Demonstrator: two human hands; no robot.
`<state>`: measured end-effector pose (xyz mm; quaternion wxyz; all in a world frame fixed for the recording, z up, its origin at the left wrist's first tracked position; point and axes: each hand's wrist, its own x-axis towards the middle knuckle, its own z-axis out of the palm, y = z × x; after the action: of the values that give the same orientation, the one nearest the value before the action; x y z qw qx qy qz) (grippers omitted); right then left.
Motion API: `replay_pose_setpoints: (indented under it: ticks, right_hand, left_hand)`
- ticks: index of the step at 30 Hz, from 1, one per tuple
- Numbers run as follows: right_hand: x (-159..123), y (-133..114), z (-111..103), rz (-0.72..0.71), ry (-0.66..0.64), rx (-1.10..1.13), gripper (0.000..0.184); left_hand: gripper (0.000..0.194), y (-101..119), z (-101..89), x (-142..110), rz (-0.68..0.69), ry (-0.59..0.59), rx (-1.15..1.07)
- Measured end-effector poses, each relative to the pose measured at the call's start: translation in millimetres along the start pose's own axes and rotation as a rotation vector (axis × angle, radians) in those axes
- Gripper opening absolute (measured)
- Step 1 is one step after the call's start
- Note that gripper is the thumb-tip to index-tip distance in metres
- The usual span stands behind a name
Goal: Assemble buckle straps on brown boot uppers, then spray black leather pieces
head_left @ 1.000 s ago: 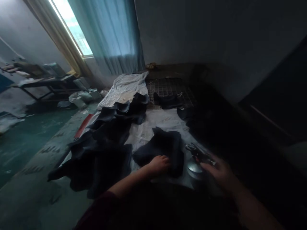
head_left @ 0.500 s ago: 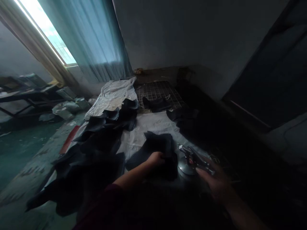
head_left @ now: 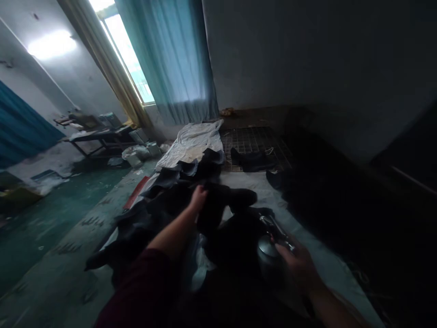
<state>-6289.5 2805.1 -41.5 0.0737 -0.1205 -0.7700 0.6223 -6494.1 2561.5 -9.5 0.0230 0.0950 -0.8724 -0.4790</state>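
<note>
My left hand [head_left: 199, 199] is closed on a black boot-shaped piece [head_left: 218, 200], raised over the table, with one end of it reaching to the right. Blur and darkness hide its details. In my right hand [head_left: 296, 257] is a metal spray gun [head_left: 276, 228] with a round silver cup [head_left: 266, 246] below it; the nozzle points forward and left. Another dark piece [head_left: 235, 241] lies between my hands, beside the cup. Several similar black pieces [head_left: 167, 175] rest in an overlapping row to the left.
Pale cloth [head_left: 196, 136] covers part of the table, and a wire grid [head_left: 251, 139] lies at its far end with a dark piece [head_left: 252, 159] on it. A red strip [head_left: 136, 191] runs along the left edge. Beyond are a blue curtain [head_left: 174, 59] and a side bench [head_left: 99, 135].
My left hand has moved forward and left, lifting a black boot-shaped piece. The spray gun stays in my right hand. The view has turned left, showing more of the room.
</note>
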Motion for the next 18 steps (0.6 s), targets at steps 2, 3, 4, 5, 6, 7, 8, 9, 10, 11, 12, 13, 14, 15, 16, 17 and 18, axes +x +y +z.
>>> replay_pose_setpoints:
  ticks: [2, 3, 4, 5, 6, 7, 8, 9, 10, 11, 12, 13, 14, 15, 16, 17, 18]
  right_hand:
    - [-0.5, -2.6, -3.6, 0.032, 0.015, 0.012, 0.034]
    - [-0.6, -4.4, -5.4, 0.044, 0.023, 0.016, 0.033]
    - [-0.5, -6.0, -7.0, 0.052, 0.033, 0.023, 0.033]
    - [-0.1, -7.2, -8.5, 0.058, 0.038, 0.029, 0.032]
    - [0.3, -7.7, -9.8, 0.063, 0.037, 0.033, 0.033]
    - [0.8, -7.4, -11.0, 0.068, 0.037, 0.034, 0.034]
    - [1.4, -6.6, -12.3, 0.076, 0.035, 0.034, 0.034]
    - [1.9, -5.2, -13.7, 0.082, 0.034, 0.032, 0.035]
    - [2.5, -3.6, -15.2, 0.09, 0.034, 0.028, 0.035]
    - [3.2, -2.1, -16.9, 0.1, 0.037, 0.021, 0.035]
    - [4.0, -0.8, -18.8, 0.11, 0.034, 0.016, 0.035]
    - [5.1, 0.1, -20.7, 0.12, 0.025, 0.007, 0.035]
    - [6.4, 0.3, -22.5, 0.126, 0.011, -0.004, 0.035]
    - [8.1, 0.0, -24.2, 0.129, -0.013, -0.02, 0.035]
    - [10.2, -1.1, -25.5, 0.129, -0.04, -0.04, 0.036]
    - [12.6, -2.8, -26.5, 0.124, -0.068, -0.063, 0.038]
    - [15.5, -5.1, -27.0, 0.119, -0.095, -0.089, 0.041]
  left_hand:
    - [0.014, 19.2, -55.1, 29.8, 0.032, 0.091, 0.116]
    - [0.014, 30.1, -84.0, 41.6, 0.052, 0.133, 0.171]
    - [0.016, 41.4, -112.8, 50.9, 0.075, 0.182, 0.223]
    - [0.019, 52.6, -140.5, 57.7, 0.099, 0.239, 0.274]
    - [0.023, 63.1, -166.4, 62.3, 0.122, 0.283, 0.325]
    - [0.027, 72.4, -189.5, 65.0, 0.146, 0.331, 0.375]
    - [0.03, 79.8, -209.2, 66.4, 0.172, 0.377, 0.424]
    - [0.033, 84.8, -224.9, 66.9, 0.214, 0.422, 0.527]
    - [0.034, 86.9, -236.2, 67.3, 0.257, 0.443, 0.652]
    - [0.035, 85.7, -243.2, 68.1, 0.299, 0.433, 0.803]
    - [0.035, 80.9, -246.0, 69.6, 0.333, 0.391, 0.96]
    - [0.032, 72.6, -245.0, 72.0, 0.352, 0.324, 1.094]
    - [0.029, 60.8, -240.9, 75.0, 0.357, 0.246, 1.184]
    - [0.027, 46.0, -234.2, 78.4, 0.355, 0.172, 1.241]
    - [0.026, 29.0, -225.8, 81.8, 0.345, 0.11, 1.267]
    - [0.026, 10.6, -216.4, 84.7, 0.328, 0.062, 1.267]
    - [0.026, -8.3, -206.7, 87.0, 0.31, 0.025, 1.254]
